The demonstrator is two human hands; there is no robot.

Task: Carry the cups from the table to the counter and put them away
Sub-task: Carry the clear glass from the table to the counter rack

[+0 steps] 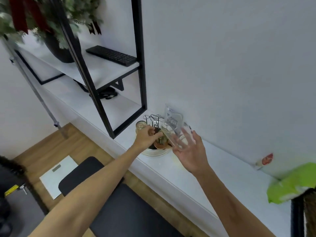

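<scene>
We look down along a white counter [196, 170] that runs against a pale wall, with wood flooring and a black seat [119, 194] on the near side. At the far left a black-framed shelf unit [109, 82] stands on the counter, carrying a black keyboard [112, 55] and a dark pot of frosted greenery with red ribbons [56, 47]. Just right of the shelf frame sits a round cup rack [153, 152] with thin metal prongs rising from a pale tray. Our left hand [147, 138] reaches into the rack with its fingers curled, pinching the rim of a clear glass cup [168, 135] that is tilted over the middle of the rack. Our right hand [189, 151] is just to the right of that cup, palm turned toward it and fingers spread wide and straight; the fingertips seem to lie against the glass, though blur keeps us from being sure of contact. The cup is transparent, so the rack and a brownish round piece below show through it. A second small glass [141, 125] stands at the far left edge of the rack. Behind the rack a clear plastic packet [172, 121] leans on the wall, printed with dark marks too blurred to read. Farther right along the wall lies a small item with a red label [265, 159], its writing also illegible, and a bright green bag [294, 183] sits at the right edge.
</scene>
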